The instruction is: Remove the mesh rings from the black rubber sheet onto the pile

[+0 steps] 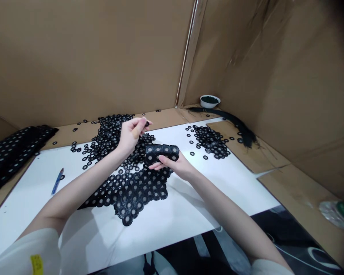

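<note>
My left hand (131, 133) is raised over a heap of loose black rings (110, 131), thumb and fingers pinched on a small black ring (147, 124). Just to its right, my right hand (177, 165) grips the folded-over upper end of a black sheet of joined rings (140, 191), with the thumb in front. The rest of that sheet hangs down and lies on the white board, its lower edge stepped. Any thread between the two hands is too fine to make out.
A second pile of black rings (210, 141) lies right on the white board (189, 206). Behind it are a bundle of black thread (232, 119) and a white bowl (210, 101) with dark contents. A blue pen (57, 181) and a dotted black roll (14, 152) are left. Cardboard walls enclose the table.
</note>
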{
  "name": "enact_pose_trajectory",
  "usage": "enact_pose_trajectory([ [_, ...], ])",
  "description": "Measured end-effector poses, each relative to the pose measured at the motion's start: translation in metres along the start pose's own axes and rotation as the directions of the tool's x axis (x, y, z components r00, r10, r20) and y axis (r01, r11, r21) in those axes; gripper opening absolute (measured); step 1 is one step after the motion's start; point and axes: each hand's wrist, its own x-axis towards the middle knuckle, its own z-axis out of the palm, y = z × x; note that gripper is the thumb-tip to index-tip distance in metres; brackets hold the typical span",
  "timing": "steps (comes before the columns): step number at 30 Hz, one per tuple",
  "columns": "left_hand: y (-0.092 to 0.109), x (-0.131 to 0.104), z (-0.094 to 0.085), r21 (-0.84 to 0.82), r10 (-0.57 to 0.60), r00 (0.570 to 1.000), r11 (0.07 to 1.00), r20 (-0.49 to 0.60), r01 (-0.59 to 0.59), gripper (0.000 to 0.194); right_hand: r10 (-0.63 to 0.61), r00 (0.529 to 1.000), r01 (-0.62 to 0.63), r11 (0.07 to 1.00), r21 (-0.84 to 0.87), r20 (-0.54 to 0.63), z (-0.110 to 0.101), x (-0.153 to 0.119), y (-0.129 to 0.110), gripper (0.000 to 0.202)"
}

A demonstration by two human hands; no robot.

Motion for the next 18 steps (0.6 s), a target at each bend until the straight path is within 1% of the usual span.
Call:
enact_pose_trajectory([
  [2,0.011,-0.01,-0.001,0.072,0.122,0.986,0.989,0.113,-0.131,0.027,-0.012,1.0,0.012,1.0,0.001,-0.018,-0.001,0.001,0.001,0.037],
  [3,0.016,-0.015,0.0,0.1,0.183,0.968,0.974,0.174,-0.202,0.022,-0.019,1.0,0.019,1.0,0.004,-0.022,-0.001,0.002,0.001,0.038],
  [5,0.021,-0.024,0.001,0.132,0.278,0.913,0.935,0.299,-0.329,0.015,-0.039,0.999,0.04,0.999,0.01,-0.023,-0.002,0.004,0.001,0.039],
  [7,0.021,-0.029,0.001,0.148,0.332,0.855,0.897,0.399,-0.417,0.016,-0.058,0.998,0.059,0.998,0.01,-0.028,-0.001,0.005,0.001,0.039],
  [8,0.02,-0.03,0.001,0.156,0.344,0.833,0.882,0.433,-0.445,0.018,-0.064,0.997,0.064,0.998,0.007,-0.034,0.0,0.005,0.0,0.039],
  [10,0.018,-0.03,-0.001,0.173,0.349,0.809,0.864,0.473,-0.474,0.02,-0.063,0.997,0.063,0.998,-0.002,-0.046,0.001,0.005,0.0,0.04],
  [12,0.017,-0.03,-0.002,0.191,0.333,0.805,0.86,0.491,-0.473,0.018,-0.055,0.997,0.054,0.998,-0.012,-0.054,0.002,0.006,0.001,0.041],
  [14,0.018,-0.031,-0.003,0.208,0.297,0.813,0.871,0.5,-0.446,0.015,-0.044,0.997,0.042,0.999,-0.025,-0.057,0.003,0.005,0.002,0.04],
  [18,0.019,-0.033,0.0,0.234,0.191,0.862,0.915,0.47,-0.33,0.017,-0.02,0.998,0.017,0.999,-0.051,-0.059,0.003,0.004,0.004,0.041],
])
